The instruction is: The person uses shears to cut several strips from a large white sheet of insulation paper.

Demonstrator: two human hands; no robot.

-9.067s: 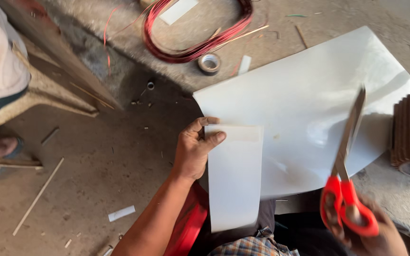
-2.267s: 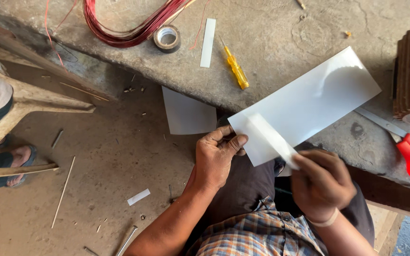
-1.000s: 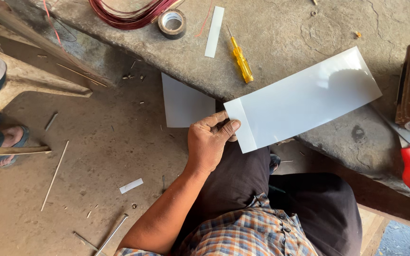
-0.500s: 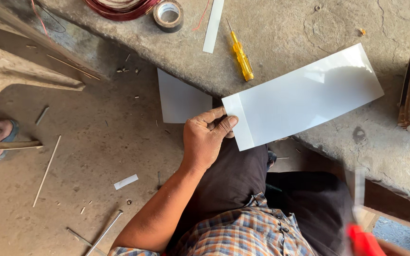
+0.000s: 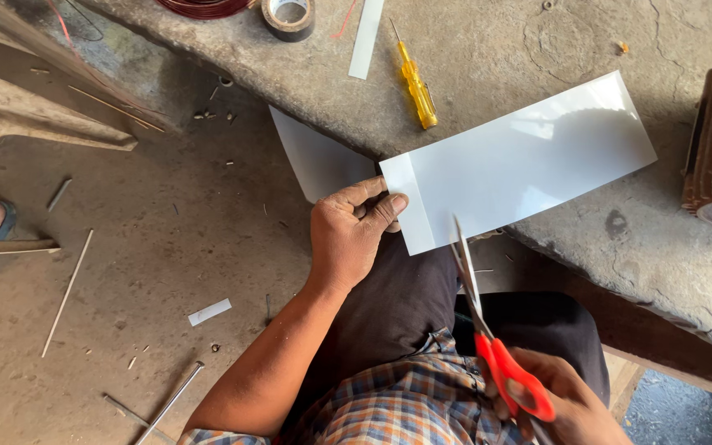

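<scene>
At frame centre the left hand (image 5: 354, 235) pinches the folded end of the white sheet (image 5: 529, 169) lying across the counter (image 5: 537, 49), steadying it while the right hand (image 5: 566, 404), lower right, grips red-handled scissors (image 5: 492, 338) whose blades reach its near edge.

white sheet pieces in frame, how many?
4: long sheet pinched by left hand; smaller piece behind it; narrow strip by the screwdriver; scrap on the floor. More may be hidden.
</scene>
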